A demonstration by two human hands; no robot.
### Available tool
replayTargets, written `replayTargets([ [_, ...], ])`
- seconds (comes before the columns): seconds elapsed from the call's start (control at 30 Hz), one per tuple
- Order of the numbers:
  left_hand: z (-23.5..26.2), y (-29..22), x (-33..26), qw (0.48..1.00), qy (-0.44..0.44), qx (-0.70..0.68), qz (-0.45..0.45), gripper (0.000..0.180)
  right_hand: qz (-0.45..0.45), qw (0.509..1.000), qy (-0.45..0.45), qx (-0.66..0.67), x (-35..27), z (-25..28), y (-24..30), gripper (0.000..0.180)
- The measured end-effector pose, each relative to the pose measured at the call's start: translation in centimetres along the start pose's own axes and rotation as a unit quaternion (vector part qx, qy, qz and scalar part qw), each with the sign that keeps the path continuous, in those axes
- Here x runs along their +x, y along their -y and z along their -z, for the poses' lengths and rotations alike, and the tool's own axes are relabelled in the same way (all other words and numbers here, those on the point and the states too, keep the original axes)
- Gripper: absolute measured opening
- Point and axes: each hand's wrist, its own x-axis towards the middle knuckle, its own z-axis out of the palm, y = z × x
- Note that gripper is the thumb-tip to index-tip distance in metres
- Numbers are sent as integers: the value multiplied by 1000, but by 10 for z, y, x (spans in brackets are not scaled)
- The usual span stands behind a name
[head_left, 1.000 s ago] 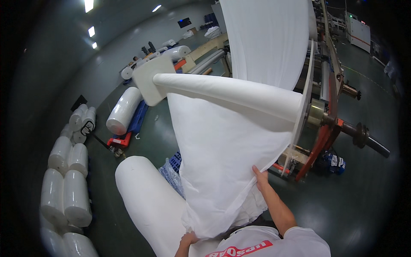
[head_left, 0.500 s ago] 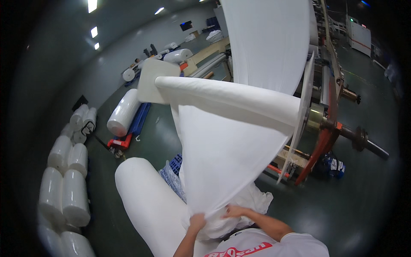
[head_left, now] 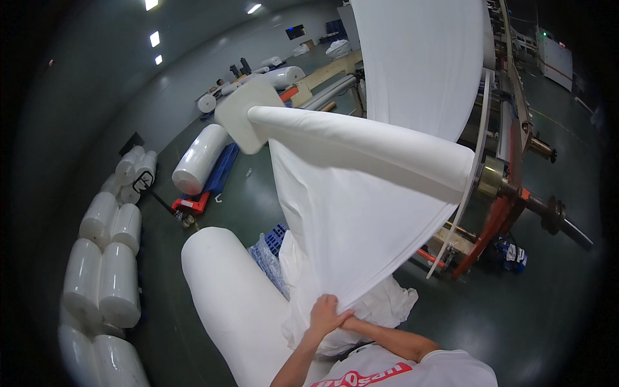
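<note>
While the machine [head_left: 491, 235] takes up the right of the frame, with a broad upper sheet [head_left: 422, 64] running out of the top edge, a hanging white sheet [head_left: 361, 206] falls through the centre, narrowing toward the lower middle. A thick white roll [head_left: 235, 303] lies at lower left, and a slimmer mounted roll [head_left: 367, 137] spans the centre, from a pale end plate [head_left: 238, 109] to the machine; the sheet hangs from it. Loose white fabric [head_left: 396, 303] is heaped just beyond the forearms, beside a blue pallet [head_left: 276, 238].

Smallest are the hands, together at lower centre: the left hand [head_left: 327, 314] is closed around the bunched sheet, and the right hand [head_left: 349, 320] meets it from the other side (its fingers are mostly hidden, so I cannot tell whether they grip).

By my reading, the gathering is done only at the hands; higher up, the sheet is spread wide, ungathered and not parted from the mounted roll.
</note>
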Motion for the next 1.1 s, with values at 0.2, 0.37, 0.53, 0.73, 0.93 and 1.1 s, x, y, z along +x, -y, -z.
replayTargets([
  [0.2,-55,131,-78,950,197,158,184,22,-102,965,227,-84,-18,33,21,68],
  [0.37,-64,201,-192,860,375,144,316,41,-153,844,-370,357,-5,174,10,49],
  [0.53,-57,200,-172,931,199,30,303,71,-228,858,-387,247,29,145,9,49],
  [0.73,-10,11,2,999,-5,-15,-33,53,25,998,-52,25,-8,-25,9,51],
  [0.93,-55,120,-66,949,234,134,162,24,-185,949,233,-101,-13,66,-25,76],
  [1.1,-42,204,-202,863,371,133,317,49,-131,779,-431,436,3,183,17,48],
])
